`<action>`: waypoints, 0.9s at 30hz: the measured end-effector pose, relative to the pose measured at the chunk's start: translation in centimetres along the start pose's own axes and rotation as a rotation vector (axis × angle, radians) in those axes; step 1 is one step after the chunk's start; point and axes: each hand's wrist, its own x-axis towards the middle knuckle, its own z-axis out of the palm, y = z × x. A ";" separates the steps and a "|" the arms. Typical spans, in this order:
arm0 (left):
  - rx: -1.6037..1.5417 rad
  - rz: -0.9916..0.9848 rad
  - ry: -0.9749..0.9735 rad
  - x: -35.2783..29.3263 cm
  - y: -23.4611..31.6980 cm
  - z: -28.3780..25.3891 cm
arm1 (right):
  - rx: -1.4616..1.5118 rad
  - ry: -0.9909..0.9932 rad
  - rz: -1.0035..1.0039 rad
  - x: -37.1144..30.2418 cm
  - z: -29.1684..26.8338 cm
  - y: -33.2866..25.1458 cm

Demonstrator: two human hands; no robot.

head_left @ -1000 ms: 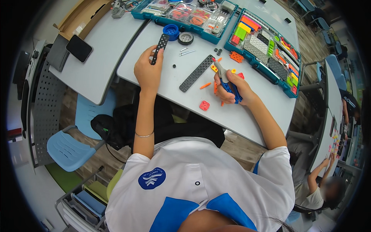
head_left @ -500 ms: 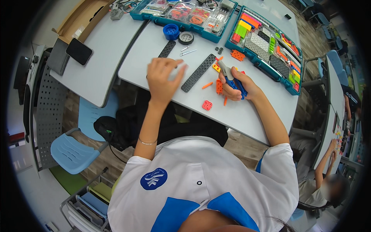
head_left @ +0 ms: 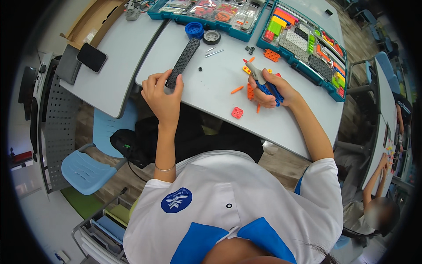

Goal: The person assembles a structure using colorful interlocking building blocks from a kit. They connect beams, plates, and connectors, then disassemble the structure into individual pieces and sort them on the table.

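My left hand (head_left: 163, 96) is closed on the near end of a long dark grey perforated beam (head_left: 183, 59), thumb on one side and fingers on the other. The beam slants away over the table's left part; whether it is one or two stacked beams I cannot tell. My right hand (head_left: 280, 90) is wrapped round pliers (head_left: 256, 74) with a grey head and blue handles. At their tip is a small red piece (head_left: 245, 60). Orange pins (head_left: 237, 89), an orange perforated piece (head_left: 250, 92) and a pink-red square connector (head_left: 237, 113) lie near it.
Two teal-edged parts cases (head_left: 303, 59) stand at the back. Before them are a blue wheel hub (head_left: 194, 30), a grey wheel (head_left: 212, 37), metal shafts (head_left: 214, 53) and an orange plate (head_left: 272, 55). A phone (head_left: 92, 57) lies on the left table. Another person (head_left: 369, 215) sits at right.
My left hand has moved left and down and now grips a grey beam. The other beam is gone from mid-table. My right hand keeps the pliers nearly still.
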 end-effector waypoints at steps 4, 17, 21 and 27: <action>-0.006 -0.049 -0.054 -0.3 -0.7 0.7 | -0.004 -0.012 -0.010 0.1 0.0 0.0; -0.050 -0.092 -0.067 0.2 -0.4 1.3 | -0.040 0.004 -0.001 0.0 0.3 -0.1; -0.020 -0.090 -0.087 0.2 -0.7 1.5 | -0.081 0.001 0.001 0.0 0.6 -0.2; -0.002 -0.081 -0.040 0.2 -0.5 1.6 | -0.036 -0.007 -0.019 -0.5 0.5 0.0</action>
